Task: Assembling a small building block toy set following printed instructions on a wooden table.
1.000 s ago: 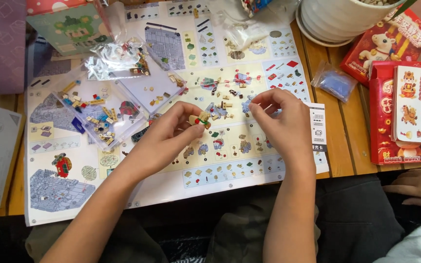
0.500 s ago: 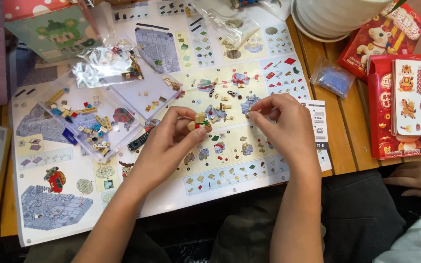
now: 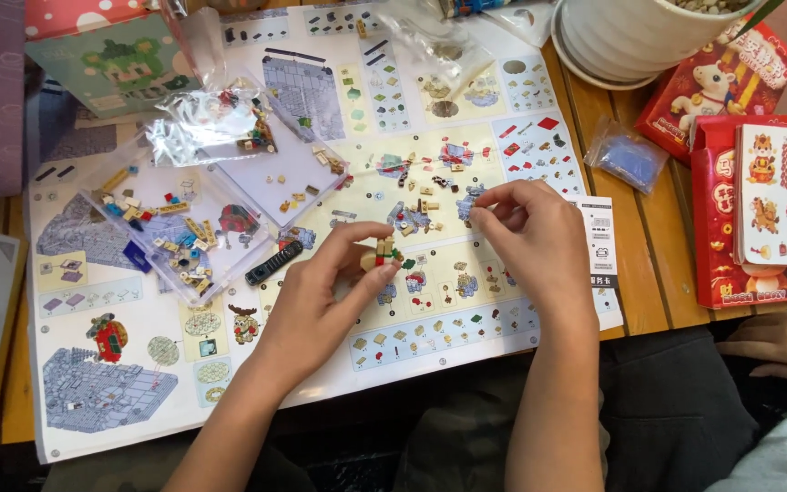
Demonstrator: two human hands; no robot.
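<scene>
Head view: your left hand (image 3: 321,301) pinches a small tan brick assembly (image 3: 382,254) between thumb and fingertips, above the instruction sheet (image 3: 430,301) on the worktop (image 3: 662,273). Your right hand (image 3: 530,239) has thumb and forefinger closed together near the sheet's centre; what they grip is too small to tell. Clear tray (image 3: 175,239) of loose bricks lies left of the left hand.

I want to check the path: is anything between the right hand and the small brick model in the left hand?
Nothing visible. Only a bare gap of instruction sheet separates the right hand from the model in the left hand.
</scene>
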